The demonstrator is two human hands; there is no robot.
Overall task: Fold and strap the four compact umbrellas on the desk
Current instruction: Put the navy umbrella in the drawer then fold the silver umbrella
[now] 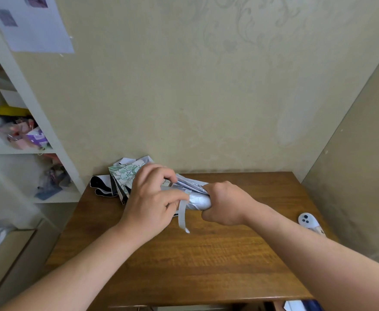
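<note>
Silver fabric, one umbrella, partly rolled, held just above the desk toward its far edge.

Right hand: fingers curled tight round the umbrella's right end, gripping the rolled canopy. Left hand: on the umbrella's left part, thumb and fingers pinching at loose pleats near the root of the strap; how firmly cannot be told.

Strap: grey, hanging free below the umbrella toward the near side of the desk, tip unfastened.

Pleats: a fan of loose folds standing out behind the umbrella, not yet wound in.

Second umbrella: floral canopy with dark lining, unfolded heap at the desk's far left corner, against the wall. Whether more umbrellas lie under it cannot be told.

Remote: white, at the desk's right edge, well apart from the umbrella.

Shelf: left of the desk, holding assorted clutter.

Risks, as judged:
- Loose pleats may bunch if the roll is tightened unevenly, leaving a bundle too fat for the strap to close.
- Left hand letting go to catch the strap may let the roll spring open; slick fabric slides easily.
- Strap may be wound in under the canopy if rolling goes on without lifting it clear.
- The floral heap lies close behind; a fold could catch in it.
</note>
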